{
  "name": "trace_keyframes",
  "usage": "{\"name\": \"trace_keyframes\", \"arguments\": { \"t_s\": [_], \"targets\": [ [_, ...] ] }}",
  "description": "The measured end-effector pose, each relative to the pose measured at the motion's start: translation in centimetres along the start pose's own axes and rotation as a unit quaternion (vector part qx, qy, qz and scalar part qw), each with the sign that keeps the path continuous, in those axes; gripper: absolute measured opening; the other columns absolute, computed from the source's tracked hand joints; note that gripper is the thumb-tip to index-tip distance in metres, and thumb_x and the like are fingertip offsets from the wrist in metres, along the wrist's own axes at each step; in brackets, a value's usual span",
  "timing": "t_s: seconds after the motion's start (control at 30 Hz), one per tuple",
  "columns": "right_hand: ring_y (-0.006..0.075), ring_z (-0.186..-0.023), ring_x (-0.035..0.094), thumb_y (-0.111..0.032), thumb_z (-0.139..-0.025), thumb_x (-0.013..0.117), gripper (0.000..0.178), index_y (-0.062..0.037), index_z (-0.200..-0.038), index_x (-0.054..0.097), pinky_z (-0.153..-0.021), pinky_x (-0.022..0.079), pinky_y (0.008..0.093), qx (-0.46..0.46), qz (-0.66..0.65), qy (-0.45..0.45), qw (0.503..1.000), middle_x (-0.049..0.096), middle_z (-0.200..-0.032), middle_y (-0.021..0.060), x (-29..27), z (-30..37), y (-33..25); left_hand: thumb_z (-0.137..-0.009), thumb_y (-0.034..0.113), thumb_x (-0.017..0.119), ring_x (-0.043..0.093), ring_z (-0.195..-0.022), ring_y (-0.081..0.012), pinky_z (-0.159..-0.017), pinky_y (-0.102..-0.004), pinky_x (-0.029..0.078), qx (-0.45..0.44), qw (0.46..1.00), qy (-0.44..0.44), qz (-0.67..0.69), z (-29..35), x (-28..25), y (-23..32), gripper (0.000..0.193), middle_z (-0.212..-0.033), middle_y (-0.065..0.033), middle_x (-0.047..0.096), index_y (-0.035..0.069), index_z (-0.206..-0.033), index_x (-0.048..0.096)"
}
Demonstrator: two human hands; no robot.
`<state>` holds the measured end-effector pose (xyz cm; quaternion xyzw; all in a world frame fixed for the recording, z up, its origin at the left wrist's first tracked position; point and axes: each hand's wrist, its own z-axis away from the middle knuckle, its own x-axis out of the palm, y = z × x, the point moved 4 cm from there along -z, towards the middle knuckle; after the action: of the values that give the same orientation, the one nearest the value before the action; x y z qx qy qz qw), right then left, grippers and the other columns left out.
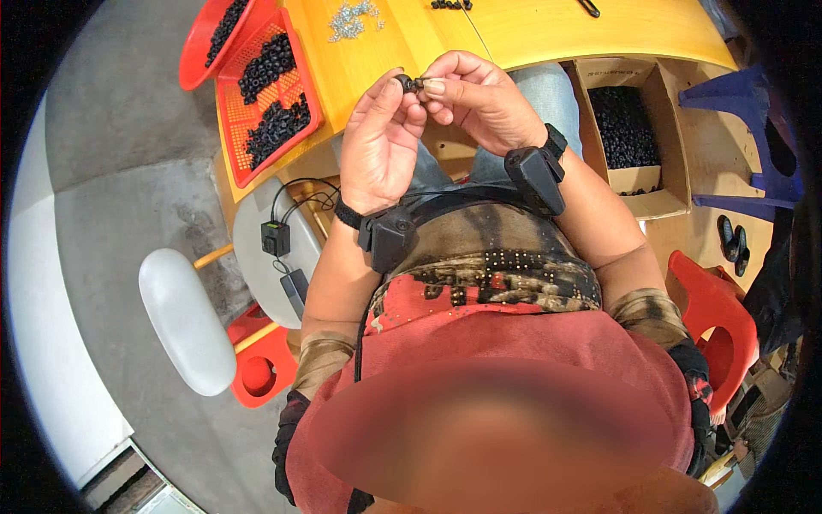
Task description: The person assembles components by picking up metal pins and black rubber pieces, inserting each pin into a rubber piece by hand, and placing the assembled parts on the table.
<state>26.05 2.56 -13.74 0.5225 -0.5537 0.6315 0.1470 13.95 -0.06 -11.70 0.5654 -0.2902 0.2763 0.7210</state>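
My left hand (387,141) pinches a small round black part (405,82) between thumb and fingertips. Against it, my right hand (484,98) grips a smaller dark piece with thumb and forefinger. The two pieces meet between my fingertips; their exact kind is too small to tell. Both hands are raised over my lap, by the near edge of the yellow table (411,34). On that table lies a pile of small shiny clear or silvery pieces (351,21), with a few black parts (451,4) farther right.
A red mesh basket (315,111) at the left holds black rings and parts, beside a red bowl (190,64) of black pieces. A cardboard box (676,163) of small black parts stands right of my legs. Stools (188,321) and a blue chair (728,94) flank me.
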Motion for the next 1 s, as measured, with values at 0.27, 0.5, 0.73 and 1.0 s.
{"name": "trace_keyframes", "arguments": {
  "t_s": [0.27, 0.5, 0.73, 1.0],
  "targets": [
    [0.0089, -0.062, 0.055, -0.006, -0.080, 0.061, 0.010, -0.0019, -0.089, 0.059, -0.058, 0.046, 0.0199, -0.015, 0.021, 0.040, 0.999, 0.061, -0.077, 0.0049, -1.4, -0.4, -0.3, -0.083, 0.006, 0.056, 0.057, -0.079, -0.0123, -0.071, -0.0223, 0.050, -0.022, 0.999, 0.024, 0.024, -1.0, -0.3, -0.2, 0.016, -0.087, -0.0066, 0.058, 0.000, -0.097, 0.056],
    [0.0080, -0.060, 0.056, -0.005, -0.079, 0.062, 0.012, -0.0013, -0.089, 0.059, -0.055, 0.045, 0.0189, -0.041, 0.061, 0.059, 0.996, 0.061, -0.074, 0.0042, -1.6, -0.4, -0.4, -0.083, 0.006, 0.057, 0.057, -0.078, -0.0121, -0.071, -0.0225, 0.050, -0.008, 1.000, 0.016, -0.022, -1.3, -0.1, -0.5, 0.015, -0.087, -0.0060, 0.059, 0.001, -0.097, 0.056],
    [0.0063, -0.058, 0.055, -0.006, -0.078, 0.063, 0.010, -0.0016, -0.086, 0.060, -0.052, 0.044, 0.0179, -0.071, 0.142, 0.077, 0.984, 0.062, -0.072, 0.0032, -1.6, -0.4, -0.9, -0.082, 0.006, 0.058, 0.057, -0.078, -0.0122, -0.071, -0.0227, 0.050, -0.006, 0.999, 0.028, -0.034, -1.5, 0.0, -0.6, 0.016, -0.087, -0.0060, 0.058, 0.001, -0.097, 0.055],
    [0.0044, -0.057, 0.055, -0.007, -0.078, 0.064, 0.011, -0.0014, -0.086, 0.059, -0.049, 0.043, 0.0165, -0.115, 0.238, 0.090, 0.960, 0.061, -0.070, 0.0013, -1.1, -0.2, -1.4, -0.082, 0.005, 0.059, 0.057, -0.075, -0.0125, -0.070, -0.0234, 0.050, 0.018, 0.998, 0.018, -0.050, -1.7, 0.2, -0.6, 0.016, -0.085, -0.0062, 0.058, 0.001, -0.096, 0.055]
  ]
}}
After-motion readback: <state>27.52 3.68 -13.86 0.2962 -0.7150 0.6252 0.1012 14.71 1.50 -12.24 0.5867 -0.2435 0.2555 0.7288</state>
